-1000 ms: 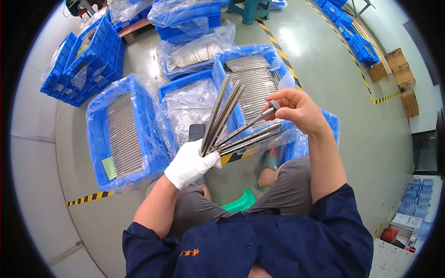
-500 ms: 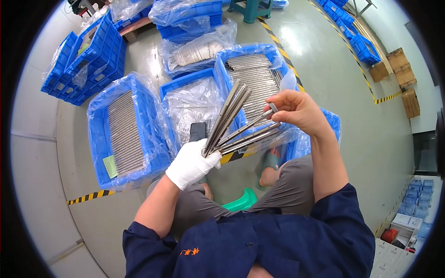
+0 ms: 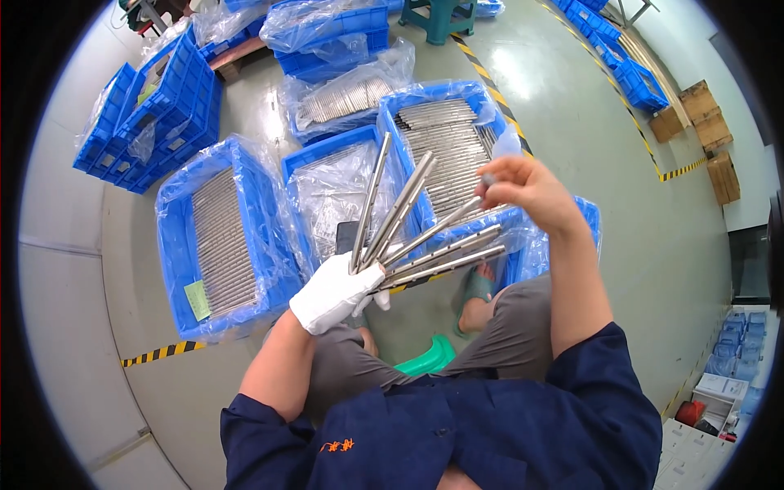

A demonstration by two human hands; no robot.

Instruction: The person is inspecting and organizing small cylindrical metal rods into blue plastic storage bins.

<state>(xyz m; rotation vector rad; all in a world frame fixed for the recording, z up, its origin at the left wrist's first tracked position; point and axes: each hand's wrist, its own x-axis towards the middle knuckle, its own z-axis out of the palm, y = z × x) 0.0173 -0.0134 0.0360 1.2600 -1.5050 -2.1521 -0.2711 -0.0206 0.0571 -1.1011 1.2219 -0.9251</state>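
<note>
My left hand [image 3: 336, 292], in a white glove, is closed around the lower ends of several shiny metal rods [image 3: 398, 214] with small holes along them. The rods fan out, some upward and others to the right. My bare right hand [image 3: 535, 196] pinches a small grey piece [image 3: 488, 179] between thumb and fingers. It is at the upper end of one rod; whether it touches that rod I cannot tell. Below the rods' fan is a dark phone-like object [image 3: 347, 237], partly hidden, on the plastic film of the middle blue crate [image 3: 327, 147].
Rows of similar rods fill the right blue crate [image 3: 433, 88] and the left blue crate [image 3: 167, 245], both lined with clear plastic. More crates [image 3: 331, 39] are stacked behind. A green stool [image 3: 438, 20] stands at the far side. Yellow-black tape [image 3: 163, 351] marks the floor.
The rods have spread wider in my left hand, one group now standing apart on the left. The small grey piece has turned in my right fingers, which have shifted slightly.
</note>
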